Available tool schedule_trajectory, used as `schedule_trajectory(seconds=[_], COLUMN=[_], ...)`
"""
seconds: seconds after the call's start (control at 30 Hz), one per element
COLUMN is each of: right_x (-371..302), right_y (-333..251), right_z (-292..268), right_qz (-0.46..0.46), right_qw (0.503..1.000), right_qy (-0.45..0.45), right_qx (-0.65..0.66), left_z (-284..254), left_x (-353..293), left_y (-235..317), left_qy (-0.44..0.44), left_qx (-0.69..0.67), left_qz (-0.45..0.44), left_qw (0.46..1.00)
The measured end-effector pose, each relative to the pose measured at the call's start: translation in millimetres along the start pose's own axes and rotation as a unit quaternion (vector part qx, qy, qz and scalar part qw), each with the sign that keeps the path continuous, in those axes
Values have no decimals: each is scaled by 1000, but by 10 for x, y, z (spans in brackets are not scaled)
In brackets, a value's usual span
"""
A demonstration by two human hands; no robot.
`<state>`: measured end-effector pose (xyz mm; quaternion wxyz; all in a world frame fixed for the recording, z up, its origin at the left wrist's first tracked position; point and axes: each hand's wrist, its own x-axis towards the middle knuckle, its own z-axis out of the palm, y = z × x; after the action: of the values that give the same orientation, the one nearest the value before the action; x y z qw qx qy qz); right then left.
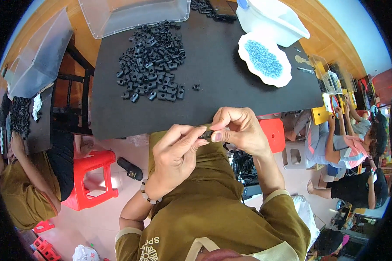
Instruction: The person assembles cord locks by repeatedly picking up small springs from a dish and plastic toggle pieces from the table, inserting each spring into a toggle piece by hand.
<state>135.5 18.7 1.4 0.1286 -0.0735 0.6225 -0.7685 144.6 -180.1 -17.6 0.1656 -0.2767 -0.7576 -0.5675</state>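
Note:
My left hand (pixel 176 150) and my right hand (pixel 241 132) meet just off the table's near edge, above my lap. Fingertips of both pinch a small black plastic part (pixel 206 135), mostly covered by the fingers. Beyond them on the dark table (pixel 222 82) lies a heap of similar black plastic parts (pixel 150 61), hollow and with holes. One loose black part (pixel 196 87) sits apart, to the right of the heap's near end. On the far right, a white scalloped dish (pixel 286 78) holds many tiny bluish, shiny pieces (pixel 264 58).
A white tub (pixel 270 21) stands behind the dish, and a clear plastic bin (pixel 135 19) at the far left. Red stools (pixel 91 178) flank me, one by the table's right edge (pixel 273 135). Other people work at tables on both sides. A black slipper (pixel 130 168) lies on the floor.

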Motion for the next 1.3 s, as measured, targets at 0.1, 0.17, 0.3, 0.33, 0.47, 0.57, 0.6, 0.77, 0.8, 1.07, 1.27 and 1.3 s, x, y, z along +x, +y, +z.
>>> schedule_trajectory(seconds=[0.1, 0.17, 0.3, 0.33, 0.47, 0.57, 0.6, 0.77, 0.8, 1.07, 1.27, 1.3], right_x=[-8, -14, -19, -28, -48, -54, -54, -32, -26, 0, -15, -14], right_y=[26, 9, -60, -77, -130, -128, -124, -67, -62, -17, -16, -15], right_z=[-7, 14, 50, 58, 95, 121, 129, 144, 135, -45, -61, -56], right_qz=[-23, -4, 10, 12, 24, 15, 15, 35, 34, 51, 94, 94], right_qw=[999, 1000, 999, 999, 998, 997, 997, 999, 999, 997, 992, 992], right_qy=[-20, -15, -22, -24, -27, -27, -27, -5, -5, -55, -70, -70], right_qx=[-21, -19, -27, -39, -49, -74, -75, -39, -39, 29, 37, 37], left_z=[-31, -51, -87, -99, -150, -139, -128, -70, -61, -27, -46, -39], left_x=[-9, -16, -63, -68, -44, -75, -88, -119, -129, -69, -60, -49], left_y=[6, 37, 39, 50, 124, 110, 95, 21, 10, 43, 103, 113], left_qy=[-8, -15, -35, -35, -52, -56, -57, -39, -25, -9, -39, -37], left_qx=[34, 38, 32, 32, 75, 93, 97, 84, 71, 44, 86, 101], left_qz=[30, 34, 46, 46, 79, 88, 88, 58, 45, 37, 87, 98], left_qw=[999, 999, 998, 998, 993, 990, 990, 994, 996, 998, 992, 989])
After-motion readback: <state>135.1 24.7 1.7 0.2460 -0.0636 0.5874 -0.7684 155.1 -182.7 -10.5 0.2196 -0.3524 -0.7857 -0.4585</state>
